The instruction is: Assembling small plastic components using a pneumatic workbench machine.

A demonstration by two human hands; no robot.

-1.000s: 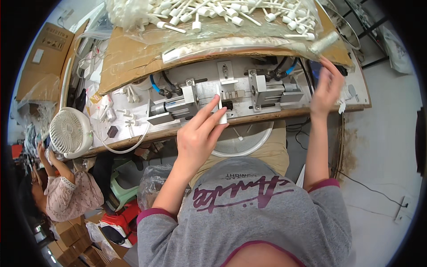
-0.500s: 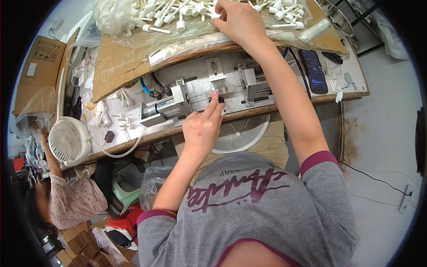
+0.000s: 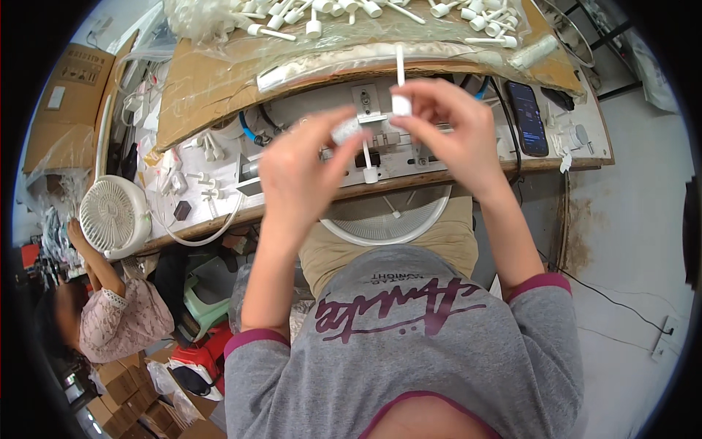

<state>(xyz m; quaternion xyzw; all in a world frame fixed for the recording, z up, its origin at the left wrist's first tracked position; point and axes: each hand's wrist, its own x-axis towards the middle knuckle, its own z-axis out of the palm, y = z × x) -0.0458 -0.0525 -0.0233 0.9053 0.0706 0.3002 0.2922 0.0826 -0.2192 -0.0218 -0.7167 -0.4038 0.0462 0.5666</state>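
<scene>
- Right hand [image 3: 446, 121] gripped a white plastic piece [image 3: 400, 99] by its round cap, thin stem pointing up, over the middle of the workbench [image 3: 578, 157]; half a second earlier this hand had been reaching into the heap of white parts [image 3: 351, 11] at the bench's far edge, so the piece seems freshly picked from there.
- Left hand [image 3: 296, 172] had lifted off the metal fixture [image 3: 376, 139], where it rested a second before, and now pinched a small white cap [image 3: 345, 132], with a second stemmed piece [image 3: 368, 164] hanging just below the fingers.
- Both hands had come together above the fixture, their pieces near each other but not joined; I judged the two parts about to be mated.
- Around them: a dark phone [image 3: 528, 117] toward the bench's right edge, a white fan [image 3: 113, 216] at the left edge, loose white parts between, and a round white basin [image 3: 387, 219] under the near edge over the lap.
- Raised hands hid most of the fixture; another person [image 3: 110, 314] sat at lower left, well apart.
</scene>
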